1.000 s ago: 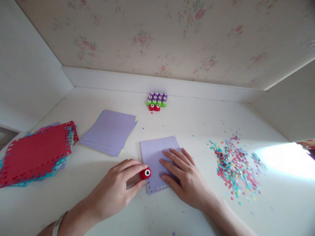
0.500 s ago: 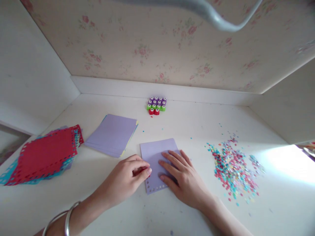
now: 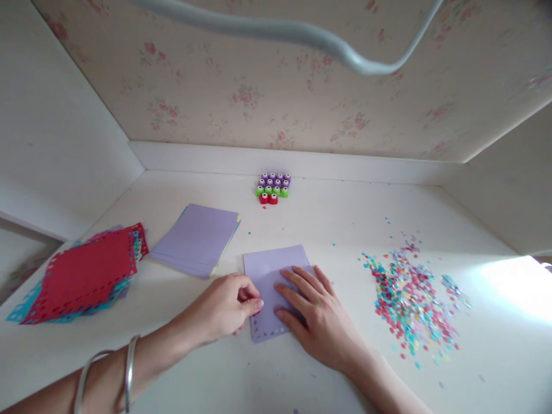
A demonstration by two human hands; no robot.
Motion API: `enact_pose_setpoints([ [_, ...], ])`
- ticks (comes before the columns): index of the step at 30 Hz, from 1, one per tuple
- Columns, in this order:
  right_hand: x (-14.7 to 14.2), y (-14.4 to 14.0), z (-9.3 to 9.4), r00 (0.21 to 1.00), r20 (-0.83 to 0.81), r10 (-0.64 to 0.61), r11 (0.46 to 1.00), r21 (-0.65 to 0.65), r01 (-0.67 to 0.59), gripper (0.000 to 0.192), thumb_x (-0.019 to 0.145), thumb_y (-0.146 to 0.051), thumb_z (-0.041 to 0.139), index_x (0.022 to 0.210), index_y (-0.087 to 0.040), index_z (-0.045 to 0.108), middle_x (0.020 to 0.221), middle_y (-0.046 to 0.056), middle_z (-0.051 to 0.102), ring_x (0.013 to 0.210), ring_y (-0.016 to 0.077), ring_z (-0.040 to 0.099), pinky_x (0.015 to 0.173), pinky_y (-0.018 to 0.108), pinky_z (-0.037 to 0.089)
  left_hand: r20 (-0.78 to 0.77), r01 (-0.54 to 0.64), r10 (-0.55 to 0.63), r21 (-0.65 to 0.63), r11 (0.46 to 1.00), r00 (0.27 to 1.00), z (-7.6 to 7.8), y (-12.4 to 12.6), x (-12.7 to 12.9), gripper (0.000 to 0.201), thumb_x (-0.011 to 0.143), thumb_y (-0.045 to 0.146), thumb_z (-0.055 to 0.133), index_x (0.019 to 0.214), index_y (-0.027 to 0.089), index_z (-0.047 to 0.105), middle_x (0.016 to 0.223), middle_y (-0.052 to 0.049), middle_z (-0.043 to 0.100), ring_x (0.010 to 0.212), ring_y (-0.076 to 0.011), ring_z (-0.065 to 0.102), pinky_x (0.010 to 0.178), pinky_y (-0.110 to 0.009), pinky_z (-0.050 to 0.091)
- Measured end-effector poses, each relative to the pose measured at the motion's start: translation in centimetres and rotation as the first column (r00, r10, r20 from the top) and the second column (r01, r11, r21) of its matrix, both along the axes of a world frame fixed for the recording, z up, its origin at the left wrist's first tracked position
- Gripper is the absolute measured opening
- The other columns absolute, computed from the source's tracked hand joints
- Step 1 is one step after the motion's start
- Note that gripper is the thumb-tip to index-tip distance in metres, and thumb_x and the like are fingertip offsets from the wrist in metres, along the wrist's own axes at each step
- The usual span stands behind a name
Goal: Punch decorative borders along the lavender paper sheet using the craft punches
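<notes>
A purple sheet of paper [image 3: 271, 261] lies on the table in front of me, with small holes along its near edge and up the near part of its left edge. My left hand [image 3: 230, 305] is closed at the sheet's left edge around a small red craft punch [image 3: 256, 313], mostly hidden by the fingers. Flat on the right half of the sheet rests my right hand [image 3: 308, 307], fingers spread, pressing the paper to the table.
Further left lie a stack of purple sheets [image 3: 198, 236] and a pile of red and blue hole-edged sheets [image 3: 90, 270]. Several purple, green and red punches [image 3: 273, 187] stand near the wall. Colourful paper bits [image 3: 414, 299] are scattered at right. A grey cable [image 3: 302, 33] hangs across the top.
My left hand has shifted slightly, its thumb and fingers still around the punch at the left edge. My right hand stays flat on the paper. The camera view has tilted a little.
</notes>
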State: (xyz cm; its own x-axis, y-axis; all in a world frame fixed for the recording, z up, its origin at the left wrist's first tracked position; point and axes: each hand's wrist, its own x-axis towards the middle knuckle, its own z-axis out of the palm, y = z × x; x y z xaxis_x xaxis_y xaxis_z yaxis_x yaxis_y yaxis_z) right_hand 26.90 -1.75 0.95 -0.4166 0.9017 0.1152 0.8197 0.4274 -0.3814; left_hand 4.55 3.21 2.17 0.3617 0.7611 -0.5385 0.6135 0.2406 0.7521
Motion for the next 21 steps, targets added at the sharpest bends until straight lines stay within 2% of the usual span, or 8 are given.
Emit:
enact_pose_setpoints([
  [4,0.2,0.1,0.0,1.000,-0.014,0.008,1.000,-0.007,-0.008,0.036,0.101,-0.044,0.047,0.132,-0.030,0.061,0.146,0.003,0.054,0.138,0.0296,0.044,0.117,0.062,0.025,-0.051,0.002,-0.002,-0.005,1.000,0.999,0.2,0.1,0.5,0.026,0.076,0.045,0.059,0.072,0.020,0.054,0.059,0.002,0.058,0.047,-0.0137,0.057,0.042,-0.021,0.041],
  [9,0.4,0.1,0.0,1.000,-0.012,0.013,1.000,-0.006,-0.013,0.037,0.101,-0.045,0.045,0.132,-0.031,0.060,0.147,0.002,0.054,0.138,0.0296,0.044,0.117,0.061,0.025,-0.081,0.013,-0.015,-0.019,1.000,0.997,0.9,0.3,0.7,0.028,0.074,0.046,0.059,0.067,0.020,0.049,0.059,0.001,0.059,0.049,-0.0142,0.059,0.046,-0.023,0.045],
  [17,0.5,0.0,-0.3,0.999,-0.028,0.028,1.000,0.013,-0.027,0.037,0.101,-0.044,0.048,0.132,-0.029,0.060,0.146,0.004,0.054,0.137,0.0299,0.044,0.117,0.061,0.024,-0.021,-0.004,0.002,-0.078,0.997,1.000,0.9,0.7,0.6,0.037,0.069,0.053,0.068,0.069,0.018,0.053,0.062,0.001,0.060,0.052,-0.0146,0.060,0.051,-0.027,0.052],
  [21,0.5,0.0,-0.2,0.999,-0.034,0.030,0.999,0.036,-0.029,0.035,0.099,-0.041,0.051,0.130,-0.028,0.062,0.144,0.005,0.056,0.136,0.0295,0.046,0.117,0.060,0.025,-0.005,-0.010,0.009,-0.090,0.996,1.000,1.4,0.7,0.5,0.039,0.067,0.054,0.072,0.070,0.018,0.057,0.065,0.000,0.063,0.055,-0.0145,0.061,0.054,-0.027,0.054],
])
